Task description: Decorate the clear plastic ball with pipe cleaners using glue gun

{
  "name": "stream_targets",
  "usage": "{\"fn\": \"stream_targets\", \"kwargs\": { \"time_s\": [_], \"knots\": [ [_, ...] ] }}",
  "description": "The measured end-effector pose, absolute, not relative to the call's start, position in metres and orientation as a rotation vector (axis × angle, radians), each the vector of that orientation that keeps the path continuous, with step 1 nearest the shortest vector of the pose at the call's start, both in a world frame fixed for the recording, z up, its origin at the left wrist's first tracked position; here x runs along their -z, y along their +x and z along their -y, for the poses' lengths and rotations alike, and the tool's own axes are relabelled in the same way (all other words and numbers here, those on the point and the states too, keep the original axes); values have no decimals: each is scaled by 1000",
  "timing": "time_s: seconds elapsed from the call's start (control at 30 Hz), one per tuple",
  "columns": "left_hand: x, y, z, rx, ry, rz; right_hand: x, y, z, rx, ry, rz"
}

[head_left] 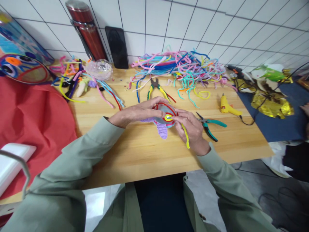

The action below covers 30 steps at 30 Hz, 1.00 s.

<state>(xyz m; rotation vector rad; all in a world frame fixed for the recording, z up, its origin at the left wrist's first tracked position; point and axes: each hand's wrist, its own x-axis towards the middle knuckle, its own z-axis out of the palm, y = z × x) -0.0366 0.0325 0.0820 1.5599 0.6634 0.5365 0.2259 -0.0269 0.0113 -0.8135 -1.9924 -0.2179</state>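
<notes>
Near the middle of the table is a rounded grey craft piece (158, 120) with red pipe-cleaner outlines, a yellow spot and purple ribbed flaps (162, 131). My left hand (141, 112) is closed over its left and top side, fingers resting on its face. At its right edge my right hand (190, 128) pinches a yellow pipe cleaner (186, 135), whose loose end hangs below the fingers. The other end is by the yellow spot, partly hidden by fingertips. Yellow-and-green-handled pliers (155, 84) lie just behind the piece; teal-handled pliers (211, 124) lie right of my right hand.
A heap of coloured pipe cleaners (173, 66) lies along the wall. A yellow glue gun (228, 107) with a cord rests at right, near gold foil wrapping (275, 104). At the back left stand a red thermos (88, 32) and a phone (117, 48); red cloth (31, 109) covers the left.
</notes>
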Motion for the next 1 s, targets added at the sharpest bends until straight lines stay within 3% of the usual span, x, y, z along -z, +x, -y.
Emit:
{"fn": "stream_targets", "kwargs": {
  "time_s": [1.0],
  "knots": [
    [-84,-36,-36,-498,1793,-565,-5,225,27,141,-824,1962]
  ]
}}
